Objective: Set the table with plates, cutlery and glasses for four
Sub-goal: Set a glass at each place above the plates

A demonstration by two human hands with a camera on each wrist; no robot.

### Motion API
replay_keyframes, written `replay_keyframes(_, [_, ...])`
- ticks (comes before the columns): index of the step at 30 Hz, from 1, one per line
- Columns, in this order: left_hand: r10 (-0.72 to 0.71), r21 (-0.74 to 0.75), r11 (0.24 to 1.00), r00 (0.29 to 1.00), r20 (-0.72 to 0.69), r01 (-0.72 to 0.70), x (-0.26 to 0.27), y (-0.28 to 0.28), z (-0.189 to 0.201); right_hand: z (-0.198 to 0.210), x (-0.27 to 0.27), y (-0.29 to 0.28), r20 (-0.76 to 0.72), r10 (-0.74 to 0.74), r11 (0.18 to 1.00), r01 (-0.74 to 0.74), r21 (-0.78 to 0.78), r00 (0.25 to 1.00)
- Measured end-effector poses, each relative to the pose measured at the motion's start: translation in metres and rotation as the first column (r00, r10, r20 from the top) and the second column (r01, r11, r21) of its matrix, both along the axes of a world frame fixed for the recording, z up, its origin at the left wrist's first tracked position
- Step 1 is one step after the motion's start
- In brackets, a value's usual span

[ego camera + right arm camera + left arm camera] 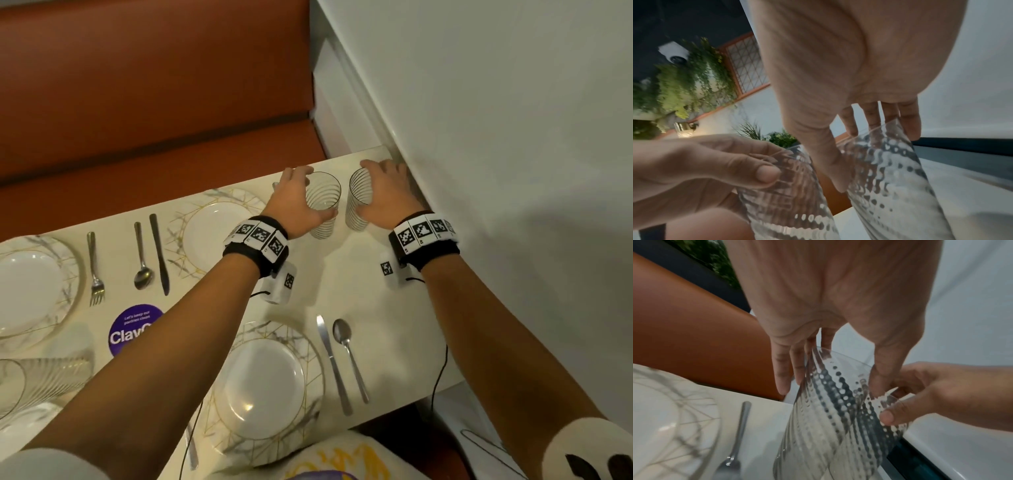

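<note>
Two clear ribbed glasses stand side by side at the table's far right corner. My left hand (296, 200) grips the left glass (323, 205) from its left side, thumb on the near wall. My right hand (387, 195) grips the right glass (358, 205) from its right side. In the left wrist view the left hand's fingers (783, 374) and thumb wrap its glass (824, 418). In the right wrist view the right hand's thumb and fingers (908, 123) clasp its glass (890, 186). Three marbled plates show: far (212, 236), left (30, 287), near (263, 383).
A fork (96, 270), spoon (142, 260) and knife (160, 253) lie between the far plates; another knife (334, 363) and spoon (349, 356) lie right of the near plate. More glasses (34, 380) sit bottom left. An orange bench (154, 102) lies beyond; a white wall (496, 137) borders the right.
</note>
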State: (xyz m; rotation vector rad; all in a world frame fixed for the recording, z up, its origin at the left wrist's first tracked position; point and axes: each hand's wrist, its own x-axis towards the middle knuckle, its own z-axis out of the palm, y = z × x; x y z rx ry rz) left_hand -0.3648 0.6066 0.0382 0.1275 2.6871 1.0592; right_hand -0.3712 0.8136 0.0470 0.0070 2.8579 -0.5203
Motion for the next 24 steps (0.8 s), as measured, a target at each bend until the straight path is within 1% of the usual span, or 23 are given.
replay_keyframes(3, [0.056,0.051,0.997,0.998,0.0,-0.056,0.021,-0.037,0.005,0.005,0.023,-0.029,-0.01,0.031,0.998,-0.032,-0.046,0.999])
replay_keyframes(9, [0.144,0.077,0.987,0.99,0.004,-0.144,0.071,-0.109,0.005,0.004,0.068,-0.094,0.009,0.122,0.99,-0.121,-0.074,0.992])
replay_keyframes(13, [0.182,0.076,0.98,0.983,0.011,-0.182,0.103,-0.149,0.001,-0.001,0.096,-0.128,0.027,0.16,0.984,-0.158,-0.084,0.987])
replay_keyframes(20, [0.23,0.098,0.969,0.973,-0.017,-0.228,0.149,-0.199,-0.009,-0.01,0.133,-0.166,0.055,0.158,0.987,-0.156,-0.039,0.986])
replay_keyframes(24, [0.239,0.109,0.965,0.971,0.002,-0.238,0.169,-0.217,-0.014,-0.012,0.149,-0.175,0.071,0.135,0.991,-0.135,0.007,0.988])
